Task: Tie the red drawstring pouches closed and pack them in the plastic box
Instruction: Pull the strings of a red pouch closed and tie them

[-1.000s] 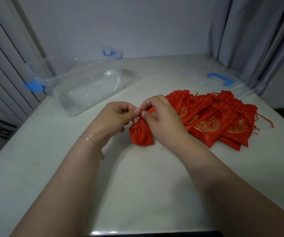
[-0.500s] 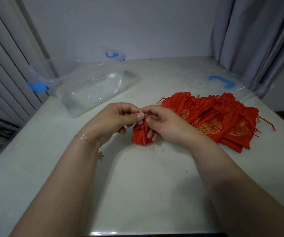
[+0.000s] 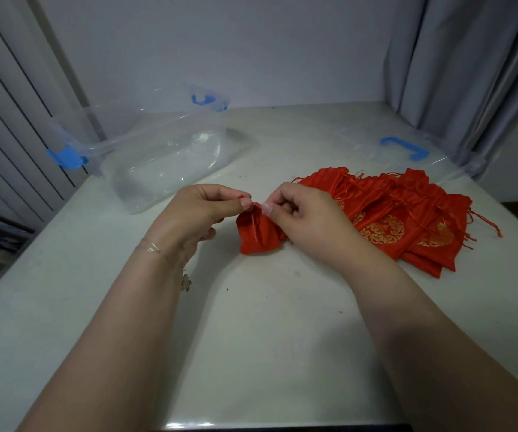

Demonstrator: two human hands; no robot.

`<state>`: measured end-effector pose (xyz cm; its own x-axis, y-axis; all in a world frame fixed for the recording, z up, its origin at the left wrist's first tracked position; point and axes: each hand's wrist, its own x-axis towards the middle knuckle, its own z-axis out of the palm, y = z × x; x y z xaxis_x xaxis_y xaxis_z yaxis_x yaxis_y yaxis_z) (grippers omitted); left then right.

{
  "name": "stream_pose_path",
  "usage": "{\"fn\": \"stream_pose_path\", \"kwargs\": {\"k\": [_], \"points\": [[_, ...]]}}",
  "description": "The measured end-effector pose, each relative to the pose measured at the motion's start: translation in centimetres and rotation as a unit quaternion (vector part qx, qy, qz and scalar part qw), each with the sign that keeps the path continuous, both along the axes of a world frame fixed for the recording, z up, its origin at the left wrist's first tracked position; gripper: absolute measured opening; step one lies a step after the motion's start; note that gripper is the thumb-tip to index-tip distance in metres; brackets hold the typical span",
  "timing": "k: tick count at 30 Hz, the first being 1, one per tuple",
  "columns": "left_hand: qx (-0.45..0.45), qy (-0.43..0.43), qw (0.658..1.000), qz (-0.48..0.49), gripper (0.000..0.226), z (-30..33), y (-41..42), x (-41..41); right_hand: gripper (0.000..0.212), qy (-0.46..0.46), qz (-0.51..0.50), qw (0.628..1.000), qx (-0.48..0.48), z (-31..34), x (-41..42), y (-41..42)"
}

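Observation:
A small red pouch (image 3: pixel 259 233) lies gathered on the white table (image 3: pixel 251 322) at the centre. My left hand (image 3: pixel 195 215) pinches the red drawstring at the pouch's neck between thumb and forefinger. My right hand (image 3: pixel 309 219) pinches the string from the other side, its palm covering the pouch's right part. A pile of red pouches with gold emblems (image 3: pixel 407 219) lies just right of my right hand. The clear plastic box (image 3: pixel 157 151) with blue clasps stands at the back left with nothing in it.
The box's clear lid (image 3: pixel 423 154) with a blue handle lies at the back right, behind the pile. Grey curtains hang at the right, vertical blinds at the left. The table's front edge is near my forearms.
My hands have drawn slightly apart at the pouch's neck, the left hand lifting its pinch on the string. The pouch stays in the same spot on the table.

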<state>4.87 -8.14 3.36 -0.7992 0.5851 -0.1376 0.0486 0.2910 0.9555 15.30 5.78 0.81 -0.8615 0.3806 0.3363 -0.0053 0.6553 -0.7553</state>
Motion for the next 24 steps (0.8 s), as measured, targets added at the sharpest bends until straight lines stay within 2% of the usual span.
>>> {"fn": "stream_pose_path", "kwargs": {"k": [7,9,12,15,19,24], "points": [[0.005,0.025,0.999,-0.038,0.008,-0.4,0.4,0.0,0.015,-0.082,0.043,0.996,-0.005,0.7,0.6,0.5],[0.023,0.030,0.997,-0.065,0.011,-0.5,0.4,0.1,0.019,-0.074,0.046,0.996,-0.001,1.1,0.9,0.5],[0.075,0.024,0.992,-0.097,0.011,-0.7,0.4,0.0,0.009,-0.033,0.029,0.997,-0.062,1.3,0.9,0.7],[0.108,0.016,0.987,-0.118,0.012,-0.5,0.3,0.1,0.018,-0.087,0.075,0.986,-0.117,1.0,0.8,0.7],[0.134,0.024,0.984,-0.114,0.017,-0.3,0.4,0.3,0.012,-0.085,0.054,0.991,-0.089,0.8,0.4,0.5],[0.095,0.132,0.984,-0.076,0.018,-0.9,0.6,0.4,0.008,-0.058,0.010,0.998,0.000,0.3,0.2,0.6]]}}
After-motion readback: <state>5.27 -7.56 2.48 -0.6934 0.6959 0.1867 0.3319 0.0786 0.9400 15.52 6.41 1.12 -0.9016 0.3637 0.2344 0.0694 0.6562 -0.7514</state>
